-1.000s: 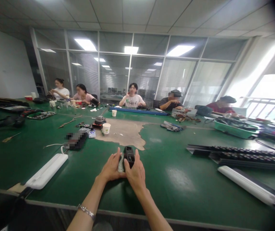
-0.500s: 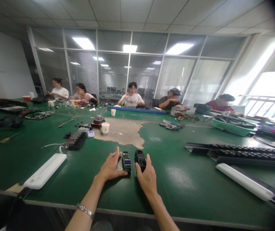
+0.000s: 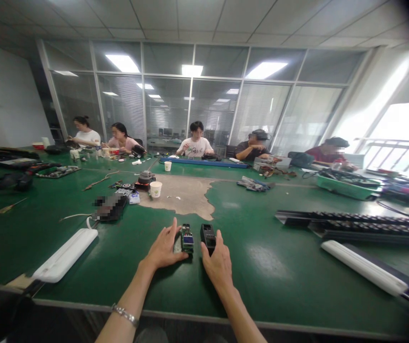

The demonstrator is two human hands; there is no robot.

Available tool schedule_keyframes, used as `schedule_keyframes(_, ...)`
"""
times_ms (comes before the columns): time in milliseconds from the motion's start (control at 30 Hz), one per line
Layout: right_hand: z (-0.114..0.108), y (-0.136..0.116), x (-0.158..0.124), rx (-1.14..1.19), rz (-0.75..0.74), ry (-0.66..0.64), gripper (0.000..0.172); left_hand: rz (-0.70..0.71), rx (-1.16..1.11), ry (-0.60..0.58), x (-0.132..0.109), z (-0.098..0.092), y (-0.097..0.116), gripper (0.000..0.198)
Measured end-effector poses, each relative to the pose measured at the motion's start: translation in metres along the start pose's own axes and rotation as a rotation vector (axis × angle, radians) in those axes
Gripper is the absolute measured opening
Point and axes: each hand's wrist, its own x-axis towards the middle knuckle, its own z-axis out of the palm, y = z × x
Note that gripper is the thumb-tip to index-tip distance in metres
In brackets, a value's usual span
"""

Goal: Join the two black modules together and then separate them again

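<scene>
My left hand (image 3: pixel 163 250) rests on the green table (image 3: pixel 118 257), fingers and thumb closed around a small green circuit board part (image 3: pixel 187 238) that lies open-side up. My right hand (image 3: pixel 219 259) is just right of it, gripping a black cover piece (image 3: pixel 208 235) that stands on the table. The two parts lie side by side, a narrow gap between them. A metal bracelet (image 3: pixel 125 315) is on my left wrist.
A long white unit (image 3: pixel 65 255) lies at the left, another white bar (image 3: pixel 363 267) and black rails (image 3: pixel 362 224) at the right. A paper cup (image 3: pixel 155 189), small tools and a worn brown patch (image 3: pixel 186 195) lie ahead. Several people sit along the far side.
The black cover came off the device: my right hand moved it to the right, exposing the green board under my left hand. In the last half second the hands barely moved.
</scene>
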Motion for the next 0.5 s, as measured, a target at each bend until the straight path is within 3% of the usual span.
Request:
schedule_keyframes(300, -0.0001, 0.0, -0.002, 0.032, -0.119, 0.119, 0.08, 0.005, -0.004, -0.01, 0.0001, -0.0014, 0.0006, 0.121)
schedule_keyframes(500, -0.0044, -0.0051, 0.002, 0.044, -0.082, 0.041, 0.067, -0.006, -0.007, 0.009, 0.0012, 0.0013, -0.0028, 0.13)
